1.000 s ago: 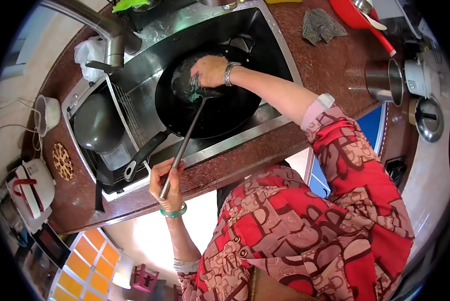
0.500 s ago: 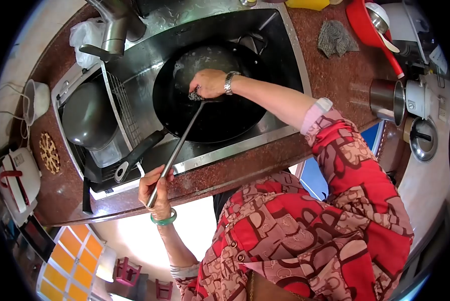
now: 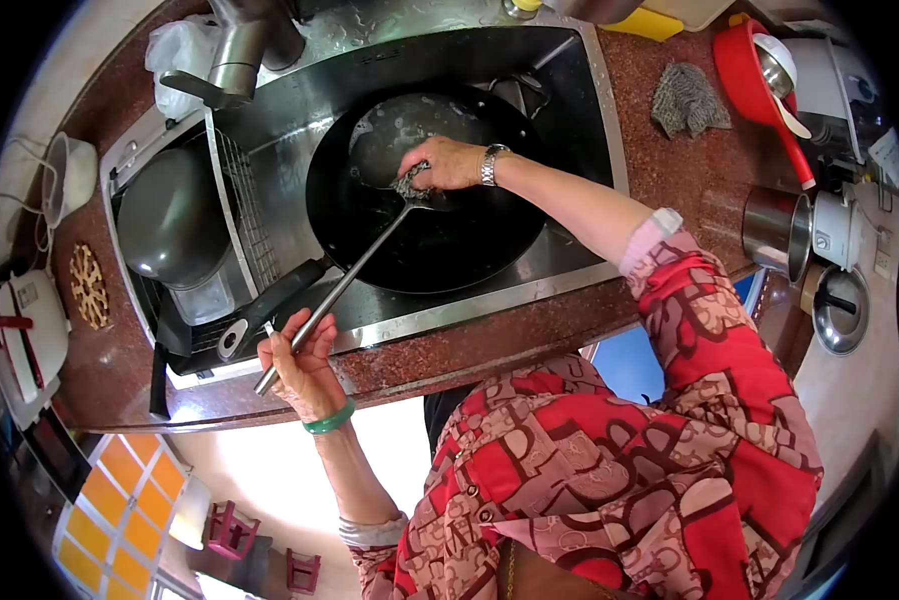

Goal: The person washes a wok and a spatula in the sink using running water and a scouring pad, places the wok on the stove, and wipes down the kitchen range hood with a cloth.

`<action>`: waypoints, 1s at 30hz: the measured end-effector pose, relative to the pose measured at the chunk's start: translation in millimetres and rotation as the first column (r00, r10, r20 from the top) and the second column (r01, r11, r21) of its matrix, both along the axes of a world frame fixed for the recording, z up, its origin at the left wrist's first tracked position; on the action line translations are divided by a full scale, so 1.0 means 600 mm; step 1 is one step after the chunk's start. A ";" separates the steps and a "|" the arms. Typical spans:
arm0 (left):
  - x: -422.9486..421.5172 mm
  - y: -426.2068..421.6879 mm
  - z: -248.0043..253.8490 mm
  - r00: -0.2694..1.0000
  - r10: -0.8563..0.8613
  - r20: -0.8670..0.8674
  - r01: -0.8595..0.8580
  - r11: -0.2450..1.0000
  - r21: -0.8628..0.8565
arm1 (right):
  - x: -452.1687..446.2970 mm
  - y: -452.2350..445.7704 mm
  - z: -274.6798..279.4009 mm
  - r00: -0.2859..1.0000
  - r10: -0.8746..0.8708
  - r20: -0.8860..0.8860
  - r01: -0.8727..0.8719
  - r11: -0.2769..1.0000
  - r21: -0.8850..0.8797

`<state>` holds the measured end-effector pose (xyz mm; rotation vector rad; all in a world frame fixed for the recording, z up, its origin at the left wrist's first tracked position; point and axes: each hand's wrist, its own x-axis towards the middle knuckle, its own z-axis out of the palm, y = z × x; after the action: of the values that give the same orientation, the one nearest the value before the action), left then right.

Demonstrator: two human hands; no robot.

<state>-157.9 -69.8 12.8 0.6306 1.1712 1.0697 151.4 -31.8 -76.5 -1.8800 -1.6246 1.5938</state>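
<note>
A black wok (image 3: 439,250) with water in it sits in the steel sink (image 3: 579,275), its handle pointing to the lower left. My left hand (image 3: 304,370), near the counter's front edge, holds the long metal handle of a ladle or spatula (image 3: 354,270), whose head is down over the wok. At that head, my right hand (image 3: 444,165) is closed on a grey mesh scrubber (image 3: 410,181). The scrubber touches the metal head. My right fingertips are partly hidden by the scrubber.
The faucet (image 3: 237,65) rises behind the sink. An upturned dark pan (image 3: 174,220) rests in the left basin beside a wire rack (image 3: 251,210). To the right are a grey cloth (image 3: 687,100), a red strainer (image 3: 744,75) and a steel pot (image 3: 774,230).
My left hand has shifted left and its fingers have loosened around the handle. My right hand has moved slightly right with the scrubber, along the utensil's head. The whole view has also shifted.
</note>
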 end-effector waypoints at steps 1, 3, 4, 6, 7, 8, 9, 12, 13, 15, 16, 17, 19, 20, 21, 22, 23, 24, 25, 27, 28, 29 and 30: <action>-0.001 0.003 -0.001 1.000 -0.022 -0.002 0.022 1.000 0.006 | -0.003 -0.002 0.004 0.997 0.051 -0.058 -0.048 0.997 0.052; -0.007 0.007 -0.003 0.998 -0.051 0.025 0.050 0.999 0.014 | -0.010 0.001 -0.011 0.995 0.080 -0.053 -0.075 0.993 0.089; -0.007 0.007 -0.003 0.997 -0.063 0.035 0.062 0.998 0.018 | -0.011 0.005 -0.034 0.994 0.079 0.069 -0.085 0.992 0.096; -0.007 0.005 -0.003 0.997 -0.065 0.049 0.064 0.998 0.017 | -0.006 0.005 -0.064 0.956 0.074 0.285 -0.102 0.991 0.086; -0.006 0.005 -0.003 0.995 -0.077 0.055 0.076 0.997 0.032 | 0.000 0.005 -0.071 0.954 0.077 0.289 -0.105 0.991 0.084; -0.007 0.006 -0.002 0.994 -0.091 0.060 0.088 0.995 0.048 | 0.005 0.003 -0.077 0.925 0.106 0.365 -0.148 0.985 0.090; -0.007 0.004 -0.002 0.994 -0.085 0.063 0.082 0.996 0.046 | 0.009 0.003 -0.075 0.888 0.136 0.440 -0.195 0.977 0.091; -0.006 0.004 -0.003 0.995 -0.071 0.075 0.067 0.997 0.049 | 0.029 0.015 -0.075 0.819 -0.021 0.573 -0.037 0.995 0.089; -0.006 0.004 -0.001 0.994 -0.073 0.082 0.069 0.996 0.050 | 0.033 0.011 -0.084 0.805 -0.086 0.587 0.018 0.993 0.120; -0.007 0.005 0.001 0.993 -0.078 0.088 0.074 0.996 0.047 | 0.025 0.012 -0.087 0.922 -0.045 0.384 0.048 0.999 0.003; -0.007 0.005 0.002 0.993 -0.084 0.081 0.080 0.995 0.054 | 0.019 0.011 -0.078 0.987 -0.036 0.157 0.055 0.992 -0.118; -0.008 0.007 0.003 0.993 -0.093 0.077 0.088 0.994 0.064 | 0.017 0.005 -0.065 0.986 -0.038 0.160 0.058 0.991 -0.119; -0.009 0.009 0.001 0.993 -0.090 0.081 0.085 0.994 0.066 | -0.006 0.001 0.017 0.995 -0.098 -0.031 0.091 0.980 -0.177; -0.011 0.010 0.001 0.993 -0.098 0.072 0.093 0.993 0.066 | -0.012 -0.001 0.030 0.999 -0.049 -0.012 0.048 0.993 -0.109; -0.011 0.013 0.002 0.992 -0.111 0.065 0.106 0.992 0.066 | -0.015 -0.004 0.015 0.998 -0.058 -0.014 0.056 0.993 -0.107; -0.011 0.015 0.001 0.991 -0.116 0.066 0.111 0.991 0.069 | -0.019 -0.003 -0.009 0.995 -0.003 0.099 -0.010 0.993 0.121; -0.014 0.016 -0.001 0.990 -0.122 0.073 0.117 0.991 0.067 | -0.021 0.002 -0.033 0.975 0.029 0.221 -0.103 0.938 0.332; -0.015 0.015 -0.003 0.989 -0.129 0.078 0.124 0.990 0.062 | -0.019 0.013 -0.047 0.973 0.042 0.228 -0.101 0.962 0.253; -0.014 0.013 -0.004 0.988 -0.137 0.076 0.133 0.989 0.058 | -0.013 0.009 -0.057 0.974 0.035 0.225 -0.092 0.964 0.250; -0.013 0.014 -0.004 0.990 -0.133 0.055 0.128 0.988 0.091 | -0.007 0.001 -0.066 0.941 0.015 0.338 -0.038 0.997 0.060; -0.012 0.016 -0.004 0.989 -0.137 0.058 0.131 0.987 0.090 | -0.003 -0.007 -0.063 0.949 -0.022 0.314 -0.005 0.996 0.086; -0.010 0.017 -0.005 0.990 -0.128 0.054 0.123 0.988 0.089 | -0.001 -0.012 -0.061 0.947 -0.018 0.320 -0.008 0.997 0.081; -0.009 0.016 -0.005 0.991 -0.124 0.048 0.119 0.989 0.086 | -0.009 -0.015 -0.028 0.970 -0.006 0.243 -0.024 0.992 0.120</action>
<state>-163.4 -60.2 9.7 0.7244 1.0333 1.0292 146.0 -40.6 -93.1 -2.0708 -1.7824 1.2742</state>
